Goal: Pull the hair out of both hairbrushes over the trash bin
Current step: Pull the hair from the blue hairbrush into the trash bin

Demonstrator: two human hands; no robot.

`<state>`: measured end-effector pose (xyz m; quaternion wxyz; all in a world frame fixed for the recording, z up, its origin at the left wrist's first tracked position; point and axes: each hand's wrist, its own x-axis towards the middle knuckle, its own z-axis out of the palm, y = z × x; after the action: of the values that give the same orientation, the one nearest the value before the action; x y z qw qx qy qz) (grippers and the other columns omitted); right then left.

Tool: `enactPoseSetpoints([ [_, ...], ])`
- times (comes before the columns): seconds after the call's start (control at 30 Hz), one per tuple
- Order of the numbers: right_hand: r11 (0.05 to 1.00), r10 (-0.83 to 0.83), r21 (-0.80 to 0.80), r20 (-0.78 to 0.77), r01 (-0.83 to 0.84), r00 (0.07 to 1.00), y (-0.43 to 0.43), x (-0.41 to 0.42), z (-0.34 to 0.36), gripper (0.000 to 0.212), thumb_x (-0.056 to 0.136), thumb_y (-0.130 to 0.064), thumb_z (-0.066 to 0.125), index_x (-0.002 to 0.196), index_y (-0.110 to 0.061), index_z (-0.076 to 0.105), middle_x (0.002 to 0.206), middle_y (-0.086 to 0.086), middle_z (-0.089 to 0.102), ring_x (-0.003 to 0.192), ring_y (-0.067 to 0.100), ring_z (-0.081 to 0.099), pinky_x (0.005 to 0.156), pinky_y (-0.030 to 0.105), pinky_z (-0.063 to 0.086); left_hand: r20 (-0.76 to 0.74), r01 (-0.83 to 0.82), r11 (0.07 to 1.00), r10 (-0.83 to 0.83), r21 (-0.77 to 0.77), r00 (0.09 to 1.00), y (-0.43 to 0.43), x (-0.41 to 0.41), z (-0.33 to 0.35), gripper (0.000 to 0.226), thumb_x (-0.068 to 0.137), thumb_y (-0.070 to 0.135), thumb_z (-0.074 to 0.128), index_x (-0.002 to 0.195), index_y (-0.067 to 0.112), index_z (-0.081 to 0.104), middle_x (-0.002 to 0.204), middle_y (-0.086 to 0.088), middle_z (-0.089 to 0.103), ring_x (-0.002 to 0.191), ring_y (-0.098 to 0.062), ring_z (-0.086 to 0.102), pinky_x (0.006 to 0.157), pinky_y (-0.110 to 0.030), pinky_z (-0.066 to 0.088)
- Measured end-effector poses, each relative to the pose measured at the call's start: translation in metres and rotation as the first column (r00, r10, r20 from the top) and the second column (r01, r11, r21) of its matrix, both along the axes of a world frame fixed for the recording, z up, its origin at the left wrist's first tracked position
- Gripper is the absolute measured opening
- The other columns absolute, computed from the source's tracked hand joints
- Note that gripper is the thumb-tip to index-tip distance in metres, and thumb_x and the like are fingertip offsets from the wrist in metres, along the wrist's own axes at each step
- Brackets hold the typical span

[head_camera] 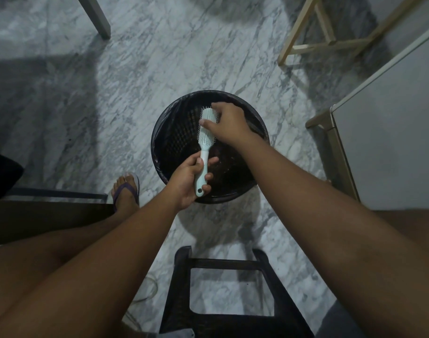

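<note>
In the middle of the frame I see the trash bin (pixel 157 142). It is round and black with a dark liner, and it stands on the grey marble floor (pixel 135 76). Over its opening is the hairbrush (pixel 205 142), of a light mint colour, with the handle toward the lower edge of the frame and the head toward the upper edge.

The left hand (pixel 186 184) holds the handle in a closed grip. The thumb lies on top of the handle and the fingers come around it on the right side. The end of the handle, with its small hole, shows below them.

The right hand (pixel 229 125) is on the head of the brush. Its thumb is at the left edge of the head and the other fingers are bent over the upper part, at the bristles. I cannot tell if there is hair between these fingers.

At the lower centre stands a black plastic stool (pixel 223 265). Left of the bin is a foot in a purple sandal (pixel 125 191). At the right edge is a white cabinet (pixel 391 118), and in the upper right a pale wooden frame (pixel 316 45).
</note>
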<state>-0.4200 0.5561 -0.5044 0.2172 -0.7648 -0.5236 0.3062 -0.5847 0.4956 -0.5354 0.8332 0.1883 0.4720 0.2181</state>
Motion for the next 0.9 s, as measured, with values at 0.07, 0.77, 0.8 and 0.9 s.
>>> enactPoseSetpoints([
  [0.07,0.996,-0.09,0.021,-0.041,0.091,0.995,0.003,-0.002,-0.006,0.051,0.083,-0.034,0.076,0.124,-0.006,0.065,0.125,0.01,0.067,0.115,0.018,0.063,0.096,0.017,0.04,0.0,-0.003,1.0,0.003,-0.006,1.0,-0.001,0.001,0.001,0.036,0.106,0.015,0.037,0.14,0.02,0.05,0.122,-0.005,0.068,0.059,-0.012,0.052,0.044,-0.023,0.038],
  [0.77,0.975,-0.222,-0.087,-0.505,0.207,0.834,-0.026,0.003,-0.002,0.029,0.087,-0.024,0.073,0.101,0.001,0.072,0.094,0.016,0.074,0.086,0.024,0.073,0.067,0.035,0.063,0.031,-0.041,0.999,0.042,-0.034,0.999,0.005,0.001,0.008,0.026,0.106,0.022,0.04,0.125,0.026,0.057,0.112,-0.004,0.071,0.057,-0.011,0.051,0.046,-0.022,0.04],
  [0.8,0.972,-0.231,-0.084,-0.517,0.22,0.824,-0.026,0.004,0.0,0.026,0.087,-0.021,0.073,0.097,0.003,0.073,0.092,0.019,0.074,0.083,0.025,0.074,0.068,0.034,0.063,0.03,-0.039,0.999,0.04,-0.033,0.999,0.004,0.002,0.008,0.026,0.106,0.022,0.04,0.126,0.026,0.056,0.112,-0.004,0.071,0.058,-0.011,0.051,0.046,-0.022,0.04],
  [0.9,0.96,-0.269,-0.087,-0.536,0.265,0.8,-0.021,0.008,0.002,0.024,0.089,-0.015,0.071,0.092,0.008,0.071,0.08,0.02,0.072,0.067,0.02,0.068,0.066,0.029,0.062,0.044,-0.04,0.998,0.042,-0.039,0.998,0.003,0.001,0.007,0.028,0.106,0.022,0.039,0.129,0.027,0.055,0.109,-0.002,0.073,0.058,-0.01,0.05,0.045,-0.021,0.04],
])
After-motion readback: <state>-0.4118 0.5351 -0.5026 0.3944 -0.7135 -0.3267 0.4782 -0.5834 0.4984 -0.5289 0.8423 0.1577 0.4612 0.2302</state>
